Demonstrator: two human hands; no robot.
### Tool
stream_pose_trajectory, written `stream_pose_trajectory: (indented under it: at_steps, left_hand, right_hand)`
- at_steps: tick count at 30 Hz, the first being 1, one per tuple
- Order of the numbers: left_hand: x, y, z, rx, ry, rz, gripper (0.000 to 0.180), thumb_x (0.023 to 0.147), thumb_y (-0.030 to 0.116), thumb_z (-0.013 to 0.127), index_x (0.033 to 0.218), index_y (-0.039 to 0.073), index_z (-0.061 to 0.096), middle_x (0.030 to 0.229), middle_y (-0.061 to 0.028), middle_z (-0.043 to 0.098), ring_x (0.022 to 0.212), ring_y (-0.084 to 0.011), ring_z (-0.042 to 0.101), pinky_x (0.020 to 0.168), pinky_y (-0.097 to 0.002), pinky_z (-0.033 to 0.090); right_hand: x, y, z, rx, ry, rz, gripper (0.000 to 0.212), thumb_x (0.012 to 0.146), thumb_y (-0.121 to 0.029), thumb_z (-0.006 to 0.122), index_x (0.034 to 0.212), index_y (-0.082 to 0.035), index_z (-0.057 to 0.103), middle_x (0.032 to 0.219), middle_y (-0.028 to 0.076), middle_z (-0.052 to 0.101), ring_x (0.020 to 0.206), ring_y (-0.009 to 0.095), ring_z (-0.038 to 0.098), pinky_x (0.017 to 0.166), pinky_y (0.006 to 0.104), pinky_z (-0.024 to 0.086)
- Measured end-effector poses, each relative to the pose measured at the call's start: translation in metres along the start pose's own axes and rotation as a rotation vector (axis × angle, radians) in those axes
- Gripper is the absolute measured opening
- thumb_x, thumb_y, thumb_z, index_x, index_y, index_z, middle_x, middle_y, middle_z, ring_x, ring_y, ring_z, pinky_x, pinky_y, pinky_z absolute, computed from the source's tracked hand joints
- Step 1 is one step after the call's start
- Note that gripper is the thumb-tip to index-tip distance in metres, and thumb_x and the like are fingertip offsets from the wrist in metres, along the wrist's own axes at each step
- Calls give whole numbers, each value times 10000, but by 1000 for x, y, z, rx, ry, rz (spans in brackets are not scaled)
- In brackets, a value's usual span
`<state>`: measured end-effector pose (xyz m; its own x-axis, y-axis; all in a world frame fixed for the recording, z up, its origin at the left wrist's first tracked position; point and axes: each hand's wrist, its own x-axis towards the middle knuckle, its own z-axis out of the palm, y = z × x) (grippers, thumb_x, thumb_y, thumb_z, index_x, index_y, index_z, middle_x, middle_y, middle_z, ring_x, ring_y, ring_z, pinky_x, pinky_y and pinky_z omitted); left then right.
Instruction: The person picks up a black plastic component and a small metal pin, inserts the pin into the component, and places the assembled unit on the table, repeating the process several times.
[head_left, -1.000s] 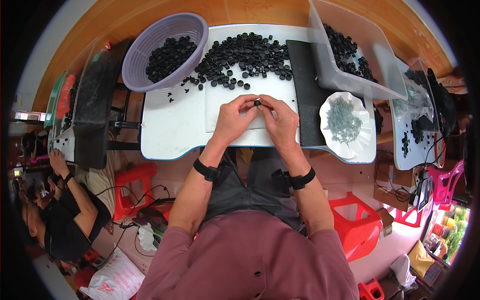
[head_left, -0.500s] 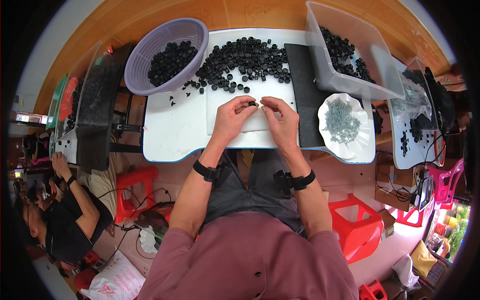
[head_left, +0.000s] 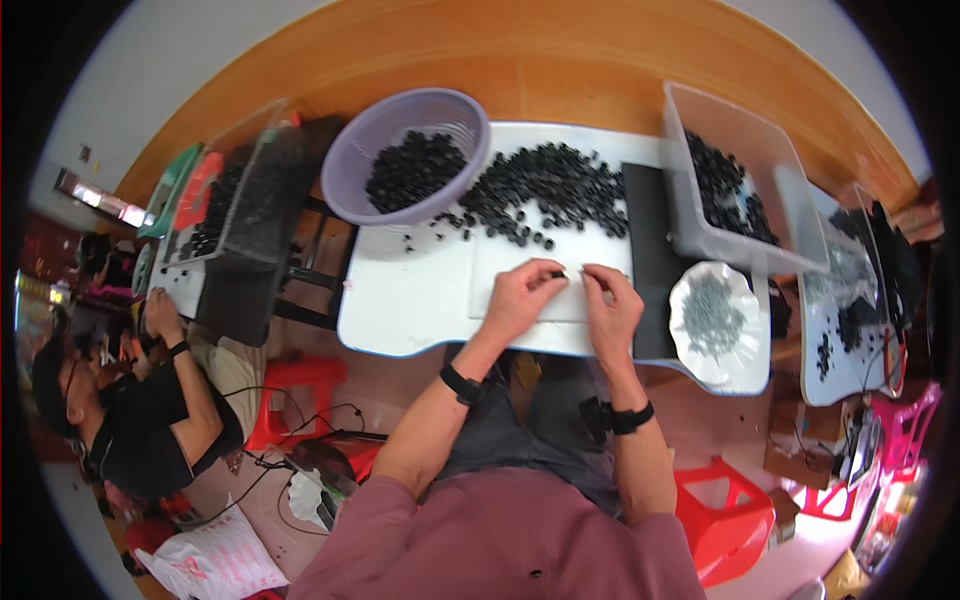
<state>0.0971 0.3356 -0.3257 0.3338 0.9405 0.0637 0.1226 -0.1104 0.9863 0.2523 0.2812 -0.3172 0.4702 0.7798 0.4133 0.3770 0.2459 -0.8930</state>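
My left hand (head_left: 520, 300) pinches a small black round cap (head_left: 558, 275) between thumb and fingertips. Just to its right, my right hand (head_left: 612, 306) has thumb and forefinger closed together; whatever sits between them is too small to make out. Both hands are held over a white board (head_left: 492, 262) on the white table (head_left: 395, 300). Beyond them spreads a heap of similar black caps (head_left: 550, 185). To the right of my right hand, a white scalloped plate (head_left: 708, 374) holds many tiny grey-green pieces (head_left: 713, 316).
A purple basket (head_left: 338, 185) of black parts stands at the back left. At the back right is a clear plastic bin (head_left: 730, 252) with more, beside a black mat (head_left: 652, 230). A co-worker (head_left: 150, 430) sits at the left; a red stool (head_left: 725, 525) stands at lower right.
My head view has shifted, so table and hands appear lower and farther right. My left hand still pinches the cap, and both hands remain close together over the board.
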Motion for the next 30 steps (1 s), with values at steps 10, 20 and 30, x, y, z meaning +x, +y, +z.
stream_pose_trajectory:
  at_steps: [10, 20, 30]
  left_hand:
    - [57, 102, -115, 221, 448, 333, 265, 874, 73, 798, 1128, 26, 738, 993, -82, 769, 862, -141, 715, 789, -284, 569]
    - [57, 65, -74, 622, 144, 624, 225, 887, -24, 653, 1106, 11, 694, 1204, -163, 685, 1177, -351, 630, 1048, -442, 487]
    - [107, 41, -21, 1001, -144, 509, 223, 864, -32, 633, 1002, 69, 777, 993, -86, 660, 1022, -298, 624, 889, -436, 508]
  right_hand:
    - [2, 1, 3, 35, 24, -11, 117, 914, 6, 717, 1023, 8, 758, 900, 95, 753, 733, 137, 671, 697, 269, 531]
    - [3, 5, 3, 13, -6, 55, 142, 927, -14, 719, 1060, 8, 762, 951, 73, 763, 804, 109, 677, 754, 258, 539]
    - [2, 4, 5, 26, 47, 34, 125, 908, 0, 720, 1027, -6, 760, 902, 103, 752, 720, 147, 679, 687, 283, 540]
